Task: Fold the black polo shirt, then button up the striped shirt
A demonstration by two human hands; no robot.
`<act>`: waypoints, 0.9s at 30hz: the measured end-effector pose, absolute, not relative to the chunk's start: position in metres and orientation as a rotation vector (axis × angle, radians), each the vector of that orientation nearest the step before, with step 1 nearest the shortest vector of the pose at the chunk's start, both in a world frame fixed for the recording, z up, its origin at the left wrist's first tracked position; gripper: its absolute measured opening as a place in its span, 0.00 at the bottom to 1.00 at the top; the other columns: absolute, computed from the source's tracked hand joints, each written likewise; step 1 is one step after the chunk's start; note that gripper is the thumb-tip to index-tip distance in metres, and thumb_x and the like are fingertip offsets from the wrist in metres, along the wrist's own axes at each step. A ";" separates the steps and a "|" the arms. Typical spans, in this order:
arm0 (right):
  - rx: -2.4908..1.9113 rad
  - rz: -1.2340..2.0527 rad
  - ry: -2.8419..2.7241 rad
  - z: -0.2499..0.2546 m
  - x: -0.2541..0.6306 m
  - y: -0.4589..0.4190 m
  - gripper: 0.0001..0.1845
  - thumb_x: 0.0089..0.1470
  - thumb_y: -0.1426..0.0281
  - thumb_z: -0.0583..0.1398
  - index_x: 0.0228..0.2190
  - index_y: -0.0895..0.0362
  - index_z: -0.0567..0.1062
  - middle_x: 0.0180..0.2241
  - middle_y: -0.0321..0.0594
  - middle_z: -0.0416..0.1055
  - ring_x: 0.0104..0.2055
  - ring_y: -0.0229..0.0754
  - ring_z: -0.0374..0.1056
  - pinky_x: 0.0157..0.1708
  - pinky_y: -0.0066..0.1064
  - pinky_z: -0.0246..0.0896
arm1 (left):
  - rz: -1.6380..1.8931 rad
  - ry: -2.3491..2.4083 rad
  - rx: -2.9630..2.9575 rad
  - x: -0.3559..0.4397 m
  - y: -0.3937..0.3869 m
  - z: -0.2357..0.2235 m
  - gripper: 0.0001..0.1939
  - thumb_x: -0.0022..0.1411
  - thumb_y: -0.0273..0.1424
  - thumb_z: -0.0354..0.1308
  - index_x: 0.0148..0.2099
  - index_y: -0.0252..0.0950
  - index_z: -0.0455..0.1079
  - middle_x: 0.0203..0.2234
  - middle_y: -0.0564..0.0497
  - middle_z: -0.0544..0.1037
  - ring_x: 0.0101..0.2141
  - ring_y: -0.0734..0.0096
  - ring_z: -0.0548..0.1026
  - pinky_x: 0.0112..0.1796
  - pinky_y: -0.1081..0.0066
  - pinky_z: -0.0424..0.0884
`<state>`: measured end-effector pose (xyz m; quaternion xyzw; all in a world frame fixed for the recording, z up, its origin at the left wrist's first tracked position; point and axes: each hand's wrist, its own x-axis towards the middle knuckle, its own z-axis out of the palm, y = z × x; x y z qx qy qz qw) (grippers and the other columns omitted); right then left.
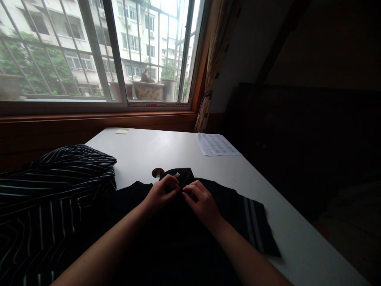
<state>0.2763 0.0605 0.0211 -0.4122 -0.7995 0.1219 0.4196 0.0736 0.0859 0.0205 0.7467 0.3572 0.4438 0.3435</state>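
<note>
Bringing left hand (163, 191) and right hand (204, 200) together at lower centre of the frame, over the neck of a black cloth garment (178, 226) with two grey bands on a sleeve (263, 226), spread across a smooth white surface (149, 147). Judging from the pose, busy with fine adjusting close to the folded black collar (187, 174), near a small white label (177, 174). Holding the fingers of both hands curled, with only narrow gaps to the thumbs; in such gloom, cannot tell whether pinching cloth or merely resting against it. Calling next, probably, for a secure two-sided grip there, without disturbing the black cloth with thin white stripes (74, 163) heaped at left of the frame. As for containers, seen beyond the window (115, 51) at upper centre: a mottled brown planter (148, 92) with something dark and knobbly in it, and beside it a plainer reddish pot (120, 90), contents hidden.
</note>
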 end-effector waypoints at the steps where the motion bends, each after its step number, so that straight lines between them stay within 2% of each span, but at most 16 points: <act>1: -1.034 0.306 -2.004 0.021 0.276 0.061 0.06 0.60 0.73 0.60 0.40 0.52 0.75 0.37 0.39 0.69 0.36 0.41 0.69 0.37 0.32 0.66 | 1.153 0.928 1.941 0.074 0.086 0.021 0.09 0.62 0.29 0.61 0.45 0.37 0.68 0.35 0.50 0.78 0.35 0.68 0.77 0.37 0.71 0.71; 14: -1.029 0.343 -2.010 0.021 0.277 0.061 0.06 0.61 0.72 0.59 0.40 0.53 0.74 0.37 0.39 0.70 0.37 0.41 0.69 0.39 0.33 0.65 | 1.143 0.924 1.942 0.072 0.089 0.017 0.08 0.62 0.29 0.60 0.45 0.37 0.69 0.35 0.50 0.78 0.35 0.68 0.77 0.37 0.71 0.71; 27: -1.040 0.348 -2.023 0.021 0.277 0.061 0.06 0.60 0.73 0.59 0.40 0.53 0.73 0.36 0.38 0.70 0.36 0.41 0.69 0.38 0.32 0.63 | 1.152 0.945 1.952 0.075 0.086 0.023 0.07 0.63 0.30 0.60 0.44 0.37 0.69 0.34 0.50 0.79 0.35 0.68 0.77 0.37 0.71 0.71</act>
